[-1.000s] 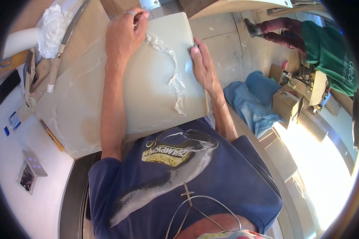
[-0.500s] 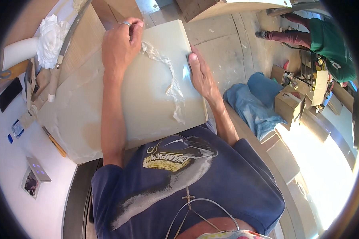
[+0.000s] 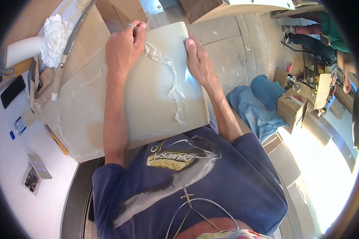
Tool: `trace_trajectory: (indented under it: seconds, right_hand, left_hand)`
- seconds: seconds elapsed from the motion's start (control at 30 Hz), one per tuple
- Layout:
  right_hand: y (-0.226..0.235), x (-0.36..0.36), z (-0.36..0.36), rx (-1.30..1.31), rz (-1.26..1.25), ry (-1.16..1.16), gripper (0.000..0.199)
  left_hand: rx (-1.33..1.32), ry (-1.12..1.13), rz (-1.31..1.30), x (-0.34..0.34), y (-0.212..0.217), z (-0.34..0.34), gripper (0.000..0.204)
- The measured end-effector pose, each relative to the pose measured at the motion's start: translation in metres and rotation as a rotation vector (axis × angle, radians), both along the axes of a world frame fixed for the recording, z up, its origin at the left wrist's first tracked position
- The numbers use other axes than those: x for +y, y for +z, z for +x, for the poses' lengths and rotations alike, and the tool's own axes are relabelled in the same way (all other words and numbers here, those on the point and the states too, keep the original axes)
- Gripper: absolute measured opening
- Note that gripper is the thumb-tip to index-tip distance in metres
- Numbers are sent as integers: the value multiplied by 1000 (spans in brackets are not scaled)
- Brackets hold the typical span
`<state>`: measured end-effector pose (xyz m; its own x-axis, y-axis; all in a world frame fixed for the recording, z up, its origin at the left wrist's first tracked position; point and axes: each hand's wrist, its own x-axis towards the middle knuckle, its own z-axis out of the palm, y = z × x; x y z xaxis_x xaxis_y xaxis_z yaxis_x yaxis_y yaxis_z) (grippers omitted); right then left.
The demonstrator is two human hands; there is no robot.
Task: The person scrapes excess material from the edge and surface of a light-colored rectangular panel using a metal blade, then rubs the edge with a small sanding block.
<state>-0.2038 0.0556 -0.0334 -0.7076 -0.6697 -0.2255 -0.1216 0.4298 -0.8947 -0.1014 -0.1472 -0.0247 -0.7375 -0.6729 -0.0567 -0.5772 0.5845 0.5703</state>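
Observation:
A pale cream board [image 3: 155,107] lies in front of me, its near edge by my shirt. Wrinkled whitish strips of film or dried glue [image 3: 175,91] trail across its right half. My right hand [image 3: 201,61] grips the board's right edge near the far corner, thumb on top and fingers beneath. Close to the far edge, my left hand [image 3: 125,46] is closed in a pinch above the board, a ring on one finger. Whatever sits between its fingertips is hidden.
At the left are a white crumpled cloth [image 3: 56,40], a long-handled blade [image 3: 73,38], a black phone [image 3: 12,91] and a yellow-handled tool [image 3: 58,141]. Right of me lie a blue plastic bundle [image 3: 255,109] and a cardboard box [image 3: 291,109]. Another person [image 3: 327,44] is at the upper right.
My right hand has slid farther along the board's edge toward the far corner. My left hand stays pinched near the far edge. The other person at the upper right has shifted position.

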Motion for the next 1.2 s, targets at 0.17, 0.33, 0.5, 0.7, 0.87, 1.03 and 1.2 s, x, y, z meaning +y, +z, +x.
trace_trajectory:
  seconds: [0.17,0.33,0.5,0.7,0.87,1.03,1.2]
  right_hand:
    - [-6,11,11,-27,22,-15,56]
    - [8,-8,3,-4,7,-17,56]
    - [5,-1,8,-23,13,-22,57]
    - [-4,6,15,-36,66,-35,58]
    - [3,-4,5,-66,73,-19,59]
    - [1,8,17,16,67,-46,57]
    - [5,4,14,65,140,-32,56]
  left_hand:
    - [-11,25,22,1,4,0,27]
    - [90,4,-43,-1,-1,1,27]
    - [71,26,4,0,2,0,26]
    - [11,26,4,0,2,1,24]
    - [12,14,11,0,3,1,24]
    - [0,25,20,1,4,2,23]
    - [80,15,1,-1,0,2,25]
